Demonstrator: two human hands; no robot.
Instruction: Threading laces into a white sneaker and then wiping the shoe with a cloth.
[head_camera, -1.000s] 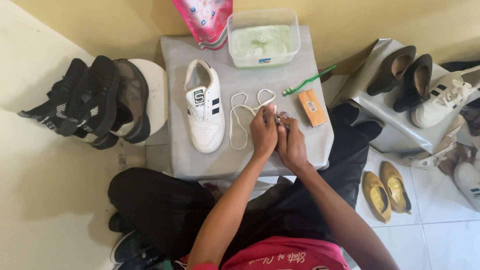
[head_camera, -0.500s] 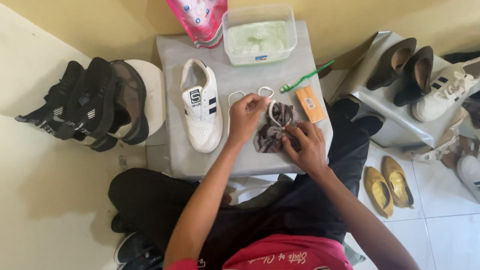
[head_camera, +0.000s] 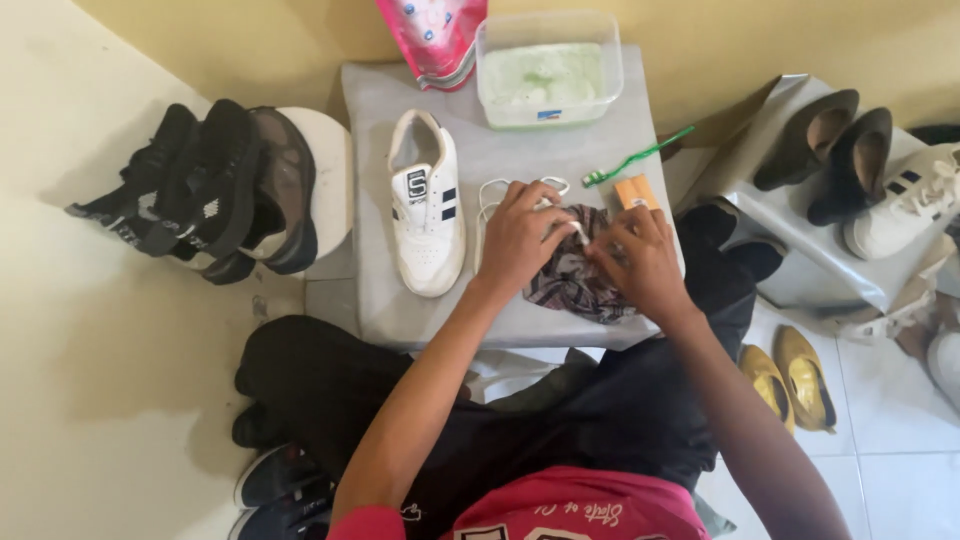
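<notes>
— What does the head view show of the two hands?

— Both meet over a dark patterned cloth (head_camera: 572, 280) lying on the grey counter (head_camera: 380, 300). The left hand (head_camera: 520, 235) has its fingers curled down, pinching the end of a white shoelace (head_camera: 500, 190) against the top of the cloth. The right hand (head_camera: 640, 260) is also curled, fingertips pressed onto the cloth's upper right part; whether it grips the lace too, I cannot tell.

— How does the cloth lie?

— Crumpled, directly under and between both hands, spreading out below them toward the counter's near edge. It has no clear long axis.

— And the lace?

— It loops out above the left hand, away from the person, then runs back under the fingers.

— What is beside the hands?

— Left of the left hand, just apart from it, lies a white sneaker (head_camera: 427, 200) with dark stripes. Its long axis runs toward and away from the person, toe near, heel opening far. Above the right hand sits a small orange block (head_camera: 636, 190), and just beyond that a green toothbrush (head_camera: 640, 157), angled, bristles toward the hands. Farther off stand a clear tub (head_camera: 548, 70) of pale green liquid and a pink pouch (head_camera: 435, 35).
</notes>
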